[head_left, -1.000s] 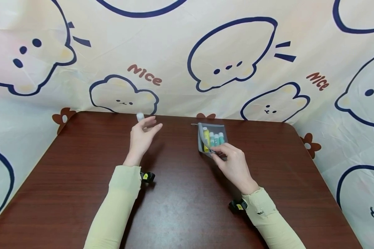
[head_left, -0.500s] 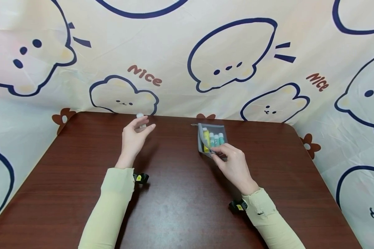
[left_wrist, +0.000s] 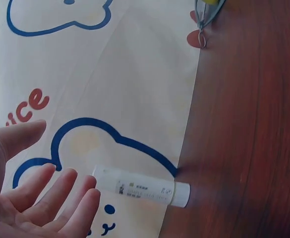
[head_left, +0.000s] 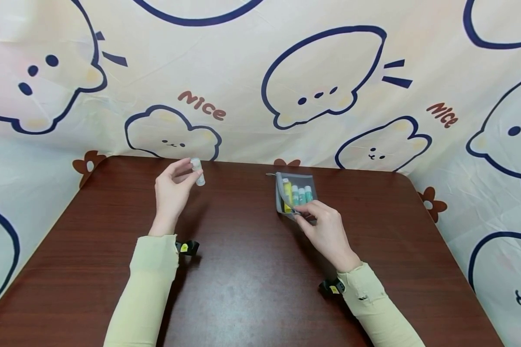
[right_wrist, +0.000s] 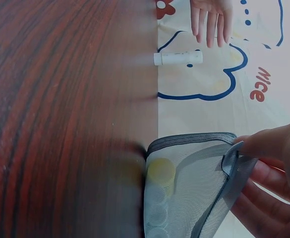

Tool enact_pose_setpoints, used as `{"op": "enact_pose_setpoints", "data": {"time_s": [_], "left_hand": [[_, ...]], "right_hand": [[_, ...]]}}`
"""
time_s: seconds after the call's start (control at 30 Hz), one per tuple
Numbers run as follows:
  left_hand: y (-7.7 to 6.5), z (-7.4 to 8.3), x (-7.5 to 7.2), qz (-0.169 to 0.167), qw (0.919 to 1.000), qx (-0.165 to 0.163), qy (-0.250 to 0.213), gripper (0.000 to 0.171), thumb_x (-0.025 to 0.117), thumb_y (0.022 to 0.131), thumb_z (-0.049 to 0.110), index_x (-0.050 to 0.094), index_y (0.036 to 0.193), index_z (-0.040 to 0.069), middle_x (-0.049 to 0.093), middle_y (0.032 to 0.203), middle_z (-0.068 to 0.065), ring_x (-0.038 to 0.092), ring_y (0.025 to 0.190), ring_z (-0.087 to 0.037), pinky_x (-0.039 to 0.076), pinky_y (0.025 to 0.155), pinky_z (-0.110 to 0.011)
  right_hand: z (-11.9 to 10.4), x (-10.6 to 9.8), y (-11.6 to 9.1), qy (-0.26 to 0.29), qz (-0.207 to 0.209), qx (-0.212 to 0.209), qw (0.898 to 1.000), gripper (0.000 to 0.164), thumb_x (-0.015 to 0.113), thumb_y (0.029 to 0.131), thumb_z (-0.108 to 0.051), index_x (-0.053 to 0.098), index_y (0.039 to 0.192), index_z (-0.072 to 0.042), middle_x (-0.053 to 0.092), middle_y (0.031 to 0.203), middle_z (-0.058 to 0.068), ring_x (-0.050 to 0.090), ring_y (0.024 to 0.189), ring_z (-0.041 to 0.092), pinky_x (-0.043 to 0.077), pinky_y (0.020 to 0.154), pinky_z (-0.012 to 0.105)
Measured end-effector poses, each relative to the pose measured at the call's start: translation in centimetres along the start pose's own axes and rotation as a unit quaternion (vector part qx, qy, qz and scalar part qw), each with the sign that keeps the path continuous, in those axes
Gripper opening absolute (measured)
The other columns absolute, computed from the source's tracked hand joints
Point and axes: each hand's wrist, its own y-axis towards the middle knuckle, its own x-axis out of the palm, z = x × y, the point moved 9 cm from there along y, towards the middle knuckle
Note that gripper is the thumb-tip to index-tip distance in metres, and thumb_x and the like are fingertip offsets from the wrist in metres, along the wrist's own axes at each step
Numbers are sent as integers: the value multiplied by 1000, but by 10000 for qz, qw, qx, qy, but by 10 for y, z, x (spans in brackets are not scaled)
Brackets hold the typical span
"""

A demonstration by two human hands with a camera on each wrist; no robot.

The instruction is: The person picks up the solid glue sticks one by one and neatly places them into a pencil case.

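A white glue stick (head_left: pixel 198 172) with printed lettering stands upright near the back edge of the table. Close beside it, on its left, is my left hand (head_left: pixel 170 190); in the left wrist view its fingers are loosely extended and apart from the glue stick (left_wrist: pixel 140 187). To the right lies a grey mesh zip pouch (head_left: pixel 305 179), its mouth held open. It contains a yellow stick (head_left: pixel 288 195) and several teal ones with white caps (head_left: pixel 301 194). My right hand (head_left: pixel 325 229) pinches the pouch's near edge between thumb and fingers, clearly seen in the right wrist view.
Both hands work over a dark brown wooden table (head_left: pixel 243 289). A cream cloth (head_left: pixel 243 72) with blue cartoon outlines hangs behind and along both sides. A small pull loop (head_left: pixel 270 174) sticks out at the pouch's far left corner.
My left hand has moved left, away from the white glue stick, which is now let go and more fully in sight. The right hand and pouch stay where they were.
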Motion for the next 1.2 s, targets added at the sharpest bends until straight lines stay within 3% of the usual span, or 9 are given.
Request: {"op": "enact_pose_setpoints", "data": {"time_s": [0.43, 1.2], "left_hand": [[5, -7, -18, 348, 9990, -164, 247, 51, 79, 91, 31, 65, 137, 14, 67, 128, -7, 67, 110, -24, 53, 87, -25], [16, -31, -18, 152, 9972, -542, 499, 57, 78, 92, 30, 59, 143, 13, 63, 135, -8, 64, 118, -25, 52, 99, -37]], "right_hand": [[0, 0, 0, -31, -21, 18, 10000, 20, 84, 83, -3, 79, 102, -9, 70, 94, -1, 66, 80, 7, 60, 69, 28], [2, 1, 0, -50, -12, 26, 10000, 19, 84, 85, -4, 79, 102, -9, 70, 94, -1, 66, 81, 6, 59, 70, 25]]}}
